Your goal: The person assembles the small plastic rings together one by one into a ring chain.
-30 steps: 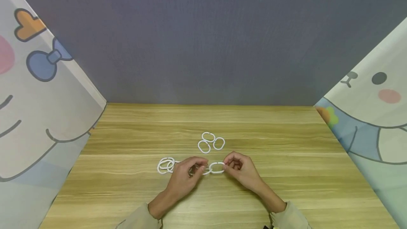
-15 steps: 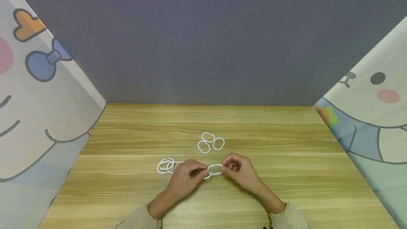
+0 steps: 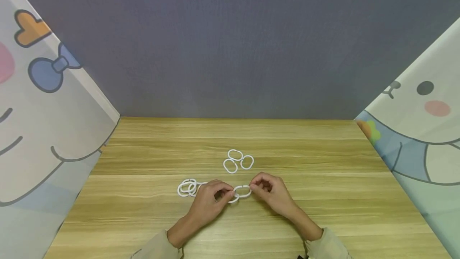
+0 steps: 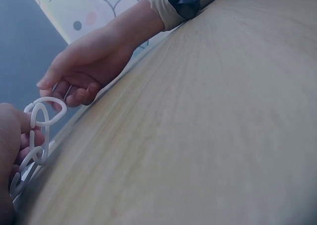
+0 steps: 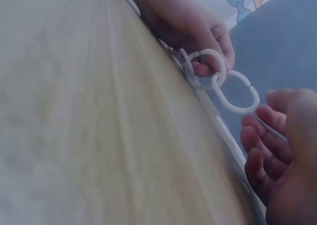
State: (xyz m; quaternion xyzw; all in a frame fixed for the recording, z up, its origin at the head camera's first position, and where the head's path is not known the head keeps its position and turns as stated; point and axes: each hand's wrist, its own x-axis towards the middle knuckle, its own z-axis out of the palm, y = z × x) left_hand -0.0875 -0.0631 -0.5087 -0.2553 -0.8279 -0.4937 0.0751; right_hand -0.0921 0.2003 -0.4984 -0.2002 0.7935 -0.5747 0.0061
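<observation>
White oval plastic chain links are joined in a row between the two hands. My left hand (image 3: 212, 198) pinches this chain between thumb and fingertips. An end link (image 3: 242, 191), with a small gap in its back side, stands out toward the right; the right wrist view shows it looped through its neighbour link (image 5: 213, 66). My right hand (image 3: 272, 193) has bent fingers, its fingertips (image 5: 275, 102) right at that link's far end, whose whole outline shows. More of the chain (image 3: 187, 187) lies heaped on the table left of my left hand, part of it hidden behind that hand.
Three loose white links (image 3: 235, 155) lie close together on the wooden table (image 3: 305, 147), beyond the hands. A grey panel (image 3: 230, 51) rises at the back edge, and cartoon-printed side panels (image 3: 64, 123) stand left and right.
The end link has shifted slightly left and toward the body, and my left fingers have closed on the chain near its joint. My right hand has moved slightly left, its fingertips covering less of the link.
</observation>
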